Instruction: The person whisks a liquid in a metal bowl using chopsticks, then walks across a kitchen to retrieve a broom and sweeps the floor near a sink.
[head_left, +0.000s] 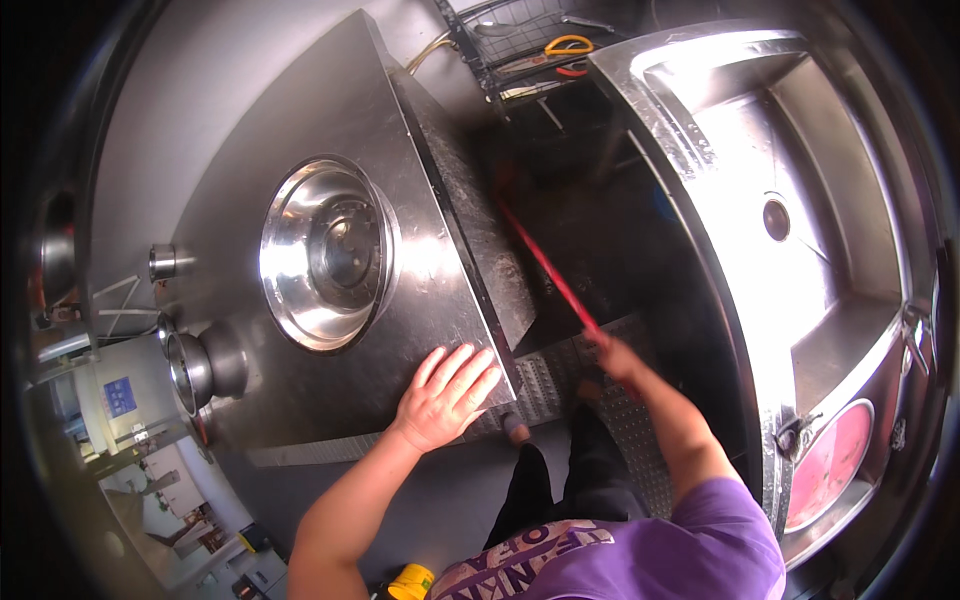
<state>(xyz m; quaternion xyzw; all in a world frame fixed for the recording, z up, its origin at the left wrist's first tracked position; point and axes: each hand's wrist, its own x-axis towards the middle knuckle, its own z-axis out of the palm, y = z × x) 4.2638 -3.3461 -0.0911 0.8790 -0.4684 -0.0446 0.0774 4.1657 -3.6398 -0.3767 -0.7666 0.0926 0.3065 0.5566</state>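
My left hand (448, 396) lies palm down on the corner of a stainless steel table (330, 397), its fingers slightly spread and holding nothing. A large shiny steel basin (330, 255) stands on the table beyond that hand. My right hand (621, 360) is closed round the near end of a long red handle (551, 276). The handle slants away and down into the dark gap between the table and the sink unit. What sits at its far end is blurred and lost in shadow, so I cannot tell which tool it is.
To the right is a steel sink (814, 319) with a round drain, and a red round board (829, 465) lies near its front end. A black wire rack (517, 49) with yellow-handled scissors (568, 45) stands ahead. Studded metal floor plates (637, 442) lie underfoot.
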